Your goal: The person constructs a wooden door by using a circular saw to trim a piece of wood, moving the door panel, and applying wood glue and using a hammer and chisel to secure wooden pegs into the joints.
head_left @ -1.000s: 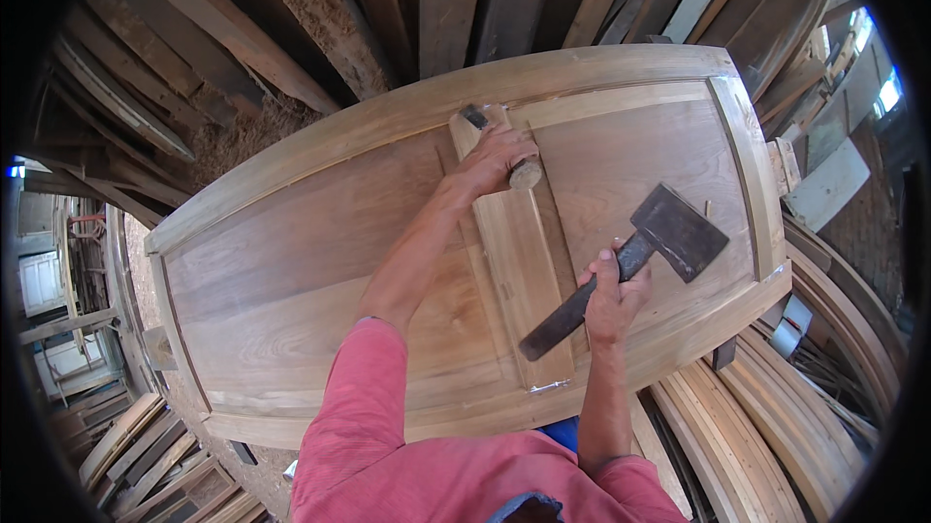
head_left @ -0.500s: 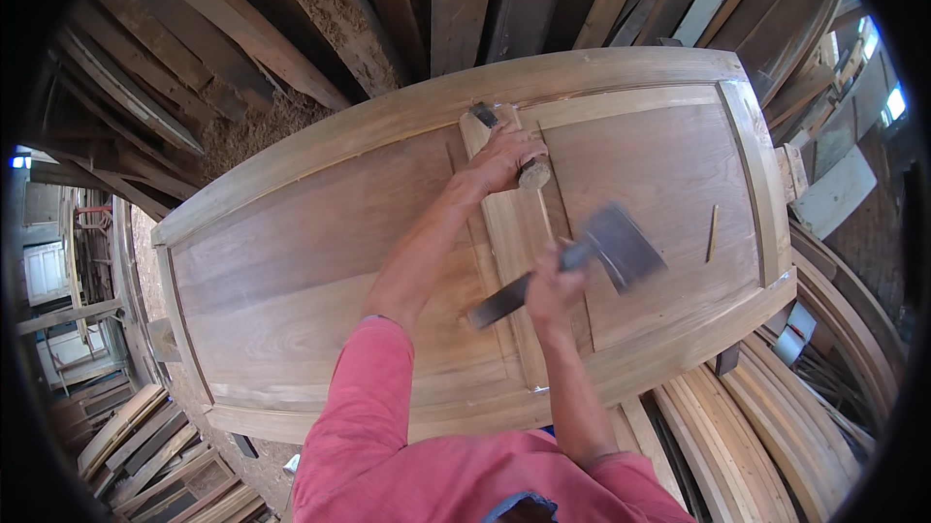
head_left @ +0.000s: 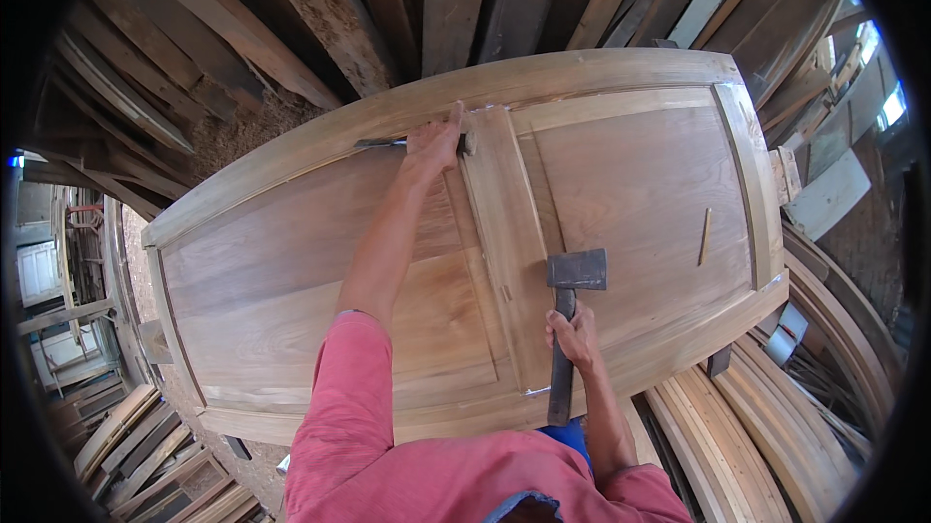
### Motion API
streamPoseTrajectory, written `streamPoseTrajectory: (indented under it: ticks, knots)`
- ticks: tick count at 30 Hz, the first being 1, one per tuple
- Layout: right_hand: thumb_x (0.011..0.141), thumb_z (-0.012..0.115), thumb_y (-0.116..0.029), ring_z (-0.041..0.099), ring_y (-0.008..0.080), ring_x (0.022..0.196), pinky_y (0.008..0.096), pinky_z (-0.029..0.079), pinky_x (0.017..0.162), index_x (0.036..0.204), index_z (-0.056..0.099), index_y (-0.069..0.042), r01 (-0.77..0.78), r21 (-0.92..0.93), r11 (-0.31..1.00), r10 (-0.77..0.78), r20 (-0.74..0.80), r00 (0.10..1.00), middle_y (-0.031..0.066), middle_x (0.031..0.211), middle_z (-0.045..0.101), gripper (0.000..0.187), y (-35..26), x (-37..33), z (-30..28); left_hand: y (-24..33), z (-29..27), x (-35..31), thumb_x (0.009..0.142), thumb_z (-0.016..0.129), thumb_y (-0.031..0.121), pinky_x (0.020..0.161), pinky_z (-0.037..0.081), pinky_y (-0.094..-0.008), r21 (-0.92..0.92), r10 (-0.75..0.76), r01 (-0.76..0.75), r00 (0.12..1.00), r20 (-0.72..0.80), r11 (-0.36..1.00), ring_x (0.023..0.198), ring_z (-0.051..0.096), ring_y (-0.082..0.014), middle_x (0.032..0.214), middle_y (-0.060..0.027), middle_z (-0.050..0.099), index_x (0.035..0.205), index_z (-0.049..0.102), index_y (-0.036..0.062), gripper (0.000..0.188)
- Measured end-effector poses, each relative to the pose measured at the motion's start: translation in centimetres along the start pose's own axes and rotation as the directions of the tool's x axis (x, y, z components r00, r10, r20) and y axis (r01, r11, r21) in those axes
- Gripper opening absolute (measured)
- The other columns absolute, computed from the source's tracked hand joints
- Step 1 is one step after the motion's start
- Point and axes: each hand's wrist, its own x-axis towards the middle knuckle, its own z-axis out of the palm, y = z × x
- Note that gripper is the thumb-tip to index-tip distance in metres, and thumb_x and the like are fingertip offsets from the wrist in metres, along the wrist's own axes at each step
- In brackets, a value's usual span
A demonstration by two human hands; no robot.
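Note:
My left hand (head_left: pixel 433 143) is closed around a chisel (head_left: pixel 380 143) at the far edge of the left panel, beside the panelled wooden door's (head_left: pixel 506 222) middle rail. The chisel lies nearly flat, its dark blade pointing left along the inner edge of the far frame piece; its handle end shows just right of my fingers. Lower right, my right hand (head_left: pixel 574 334) grips a hatchet (head_left: pixel 578 270) by its dark handle. The hatchet's broad metal head is up, over the near left part of the right panel.
On the right panel lies a thin wooden stick (head_left: pixel 705 237), perhaps a pencil. Upright boards (head_left: pixel 453 19) lean beyond the far edge. Stacked planks (head_left: pixel 756 416) sit at the near right, and more timber (head_left: pixel 126 436) is piled at lower left. Sawdust (head_left: pixel 242 140) lies behind the door.
My left hand has moved left with the chisel, from the middle rail to the left panel's far edge, and turned it sideways. My right hand has lowered the hatchet, which now hangs still.

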Motion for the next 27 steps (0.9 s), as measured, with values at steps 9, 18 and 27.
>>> streamPoseTrajectory:
  ticks: [9, 18, 27]
  knots:
    - [0.096, 0.065, -0.017, 0.062, 0.0139, 0.053, 0.0299, 0.049, 0.047, 0.091, 0.055, -0.001, -0.126, -0.007, 0.992, 0.126, -0.006, 0.992, 0.0057, 0.068, 0.062, 0.019, 1.9, 1.1, -1.7, 0.3, 1.9, 2.0, 0.072, 0.085, 0.017, 0.101, 0.051, -0.0493, -0.052, 0.058, -0.058, 0.998, -0.017, 0.997, 0.12, 0.063, -0.0403, 0.129, -0.02, 0.066, 0.16, 0.023, 0.0101, 0.108]
    - [0.097, 0.065, -0.018, 0.063, 0.0149, 0.052, 0.0297, 0.05, 0.047, 0.09, 0.056, -0.001, -0.104, -0.196, 0.975, 0.103, -0.014, 0.995, 0.0067, 0.068, 0.064, 0.02, 1.2, 1.2, -2.0, 2.0, 3.7, -0.8, 0.076, 0.072, 0.015, 0.075, 0.057, -0.0494, -0.06, 0.166, -0.176, 0.977, -0.135, 0.983, 0.092, 0.072, -0.0386, 0.092, -0.0195, 0.073, 0.114, 0.063, 0.0104, 0.04]
    - [0.096, 0.069, -0.023, 0.06, 0.0145, 0.049, 0.0295, 0.049, 0.046, 0.09, 0.063, -0.005, -0.178, -0.169, 0.969, 0.177, -0.024, 0.984, 0.0042, 0.064, 0.062, 0.02, 2.2, 2.4, -2.0, 4.7, 8.0, -16.4, 0.068, 0.074, 0.011, 0.062, 0.056, -0.0457, -0.46, 0.169, -0.234, 0.969, -0.178, 0.856, 0.073, 0.071, -0.0354, 0.078, -0.0184, 0.071, 0.081, 0.072, 0.0073, 0.014]
